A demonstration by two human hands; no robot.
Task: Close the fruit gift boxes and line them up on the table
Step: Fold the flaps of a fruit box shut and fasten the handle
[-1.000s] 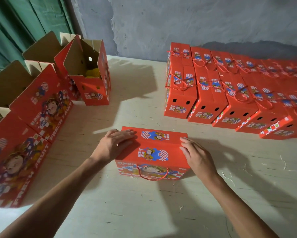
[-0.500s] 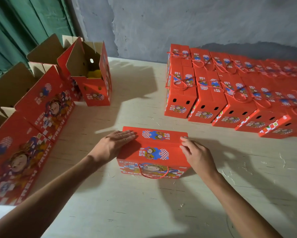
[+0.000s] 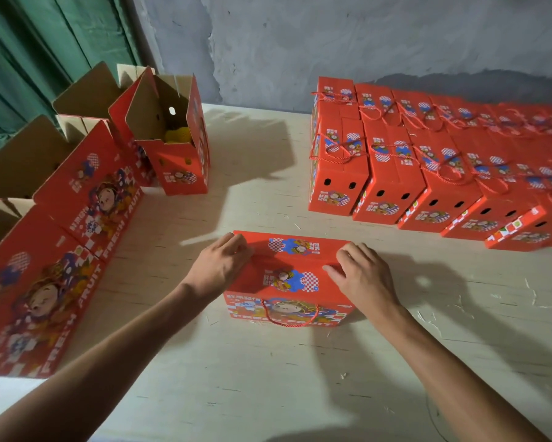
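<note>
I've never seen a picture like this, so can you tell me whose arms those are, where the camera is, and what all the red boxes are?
The camera sits on a person's head, looking down, so you see their own arms. The left hand and right hand press on the lid of a red fruit gift box on the pale table. Neither hand lifts it. To the right, closed boxes stand in rows. To the left, open boxes wait; one shows something yellow inside.
</note>
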